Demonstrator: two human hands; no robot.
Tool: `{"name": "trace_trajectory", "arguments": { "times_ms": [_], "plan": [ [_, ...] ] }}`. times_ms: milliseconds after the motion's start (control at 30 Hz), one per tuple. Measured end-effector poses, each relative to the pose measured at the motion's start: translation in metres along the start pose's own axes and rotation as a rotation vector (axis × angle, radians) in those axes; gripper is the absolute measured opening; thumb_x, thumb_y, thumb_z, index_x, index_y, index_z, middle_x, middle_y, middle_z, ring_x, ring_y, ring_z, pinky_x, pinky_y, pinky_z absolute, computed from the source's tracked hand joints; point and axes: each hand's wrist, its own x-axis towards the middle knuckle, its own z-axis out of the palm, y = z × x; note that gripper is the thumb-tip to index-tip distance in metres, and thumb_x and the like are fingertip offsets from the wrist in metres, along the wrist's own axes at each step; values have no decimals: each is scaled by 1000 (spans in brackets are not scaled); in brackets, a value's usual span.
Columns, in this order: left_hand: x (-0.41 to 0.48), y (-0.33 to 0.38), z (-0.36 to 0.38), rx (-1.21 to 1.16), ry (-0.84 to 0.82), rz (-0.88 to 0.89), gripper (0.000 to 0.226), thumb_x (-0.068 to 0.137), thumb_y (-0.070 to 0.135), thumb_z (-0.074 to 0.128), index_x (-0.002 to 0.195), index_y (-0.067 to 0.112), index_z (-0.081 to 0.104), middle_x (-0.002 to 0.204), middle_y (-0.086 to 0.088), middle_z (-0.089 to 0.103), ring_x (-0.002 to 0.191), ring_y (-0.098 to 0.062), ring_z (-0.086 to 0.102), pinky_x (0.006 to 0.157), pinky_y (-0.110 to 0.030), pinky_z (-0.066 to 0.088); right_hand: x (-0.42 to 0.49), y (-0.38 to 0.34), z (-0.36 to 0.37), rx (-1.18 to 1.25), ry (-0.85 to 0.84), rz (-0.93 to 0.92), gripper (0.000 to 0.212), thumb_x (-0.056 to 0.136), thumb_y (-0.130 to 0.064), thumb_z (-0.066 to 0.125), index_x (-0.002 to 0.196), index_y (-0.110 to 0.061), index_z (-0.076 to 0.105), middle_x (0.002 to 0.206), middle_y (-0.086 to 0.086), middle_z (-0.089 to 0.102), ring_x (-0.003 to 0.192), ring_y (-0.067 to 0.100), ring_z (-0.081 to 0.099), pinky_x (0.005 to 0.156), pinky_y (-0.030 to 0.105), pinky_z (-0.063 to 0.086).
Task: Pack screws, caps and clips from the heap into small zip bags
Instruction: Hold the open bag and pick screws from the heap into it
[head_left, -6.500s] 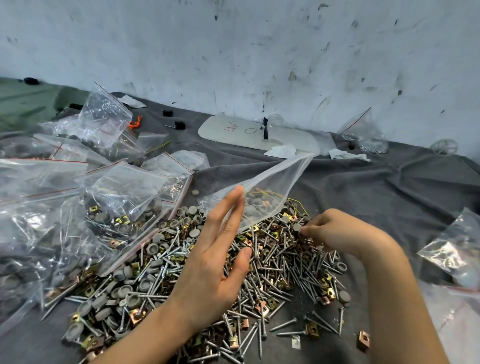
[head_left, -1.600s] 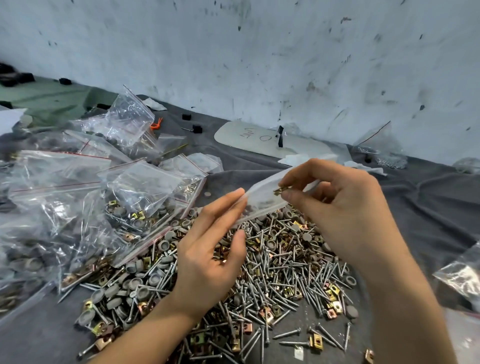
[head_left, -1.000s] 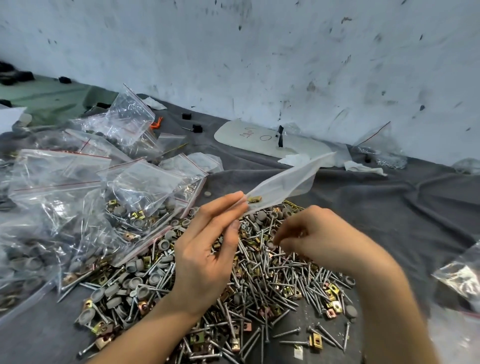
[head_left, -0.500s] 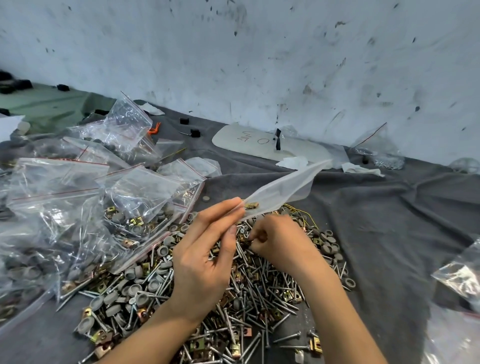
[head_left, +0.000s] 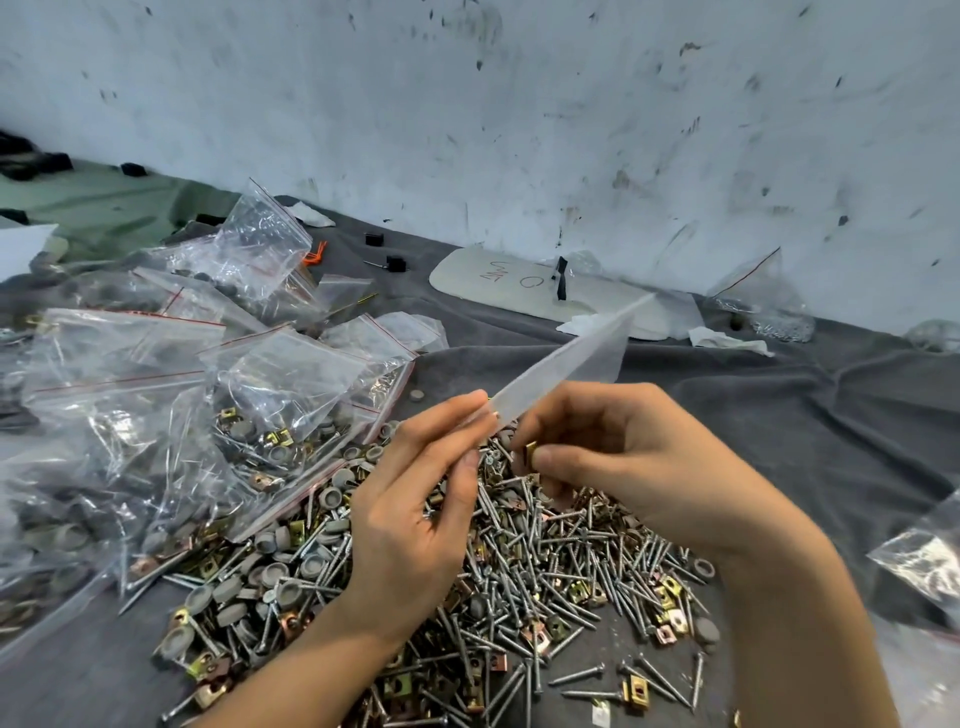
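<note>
A heap of screws, grey caps and brass clips (head_left: 524, 582) lies on the grey cloth in front of me. My left hand (head_left: 415, 514) pinches the mouth of a small clear zip bag (head_left: 566, 366), which sticks up and to the right above the heap. My right hand (head_left: 618, 462) is raised just right of the bag's mouth and pinches a brass clip (head_left: 531, 453) between thumb and forefinger. The clip is close to the bag's opening but outside it.
Several filled zip bags (head_left: 249, 410) are piled at the left. A white oval board (head_left: 524, 286) and another bag (head_left: 763, 299) lie by the stained wall. More bags (head_left: 924, 566) sit at the right edge. Grey cloth (head_left: 779, 431) covers the table.
My right hand has come up out of the heap with a brass clip and now holds it beside the bag's mouth. My left hand keeps holding the bag.
</note>
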Motion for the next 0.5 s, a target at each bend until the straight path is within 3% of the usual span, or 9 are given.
{"name": "trace_trajectory", "arguments": {
  "times_ms": [67,167,367,500],
  "plan": [
    [1,0,0,7,7,-1,23,92,5,52,109,2,68,119,-4,62,115,-9,59,100,-22,44,-4,-9,1,150,-14,-73,13,80,1,64,84,-11,69,76,12,67,62,15,62,59,22,52],
    [0,0,0,18,8,1,23,92,5,52,108,3,68,120,-2,61,114,-8,60,100,-20,44,-6,-14,2,188,76,-155,10,79,-4,66,82,-13,68,76,21,65,54,15,59,51,23,50],
    [0,0,0,2,-26,15,22,92,5,52,108,3,67,119,-8,61,115,-11,59,100,-24,45,-2,-10,1,62,289,-180,17,86,8,60,83,-9,64,80,8,71,44,13,51,46,21,44],
    [-1,0,0,-15,-40,7,21,92,5,52,107,3,67,119,-11,61,116,-15,59,100,-29,46,-1,-10,1,81,329,-196,17,87,6,59,83,-11,62,81,6,72,41,14,49,45,18,43]
  ]
}}
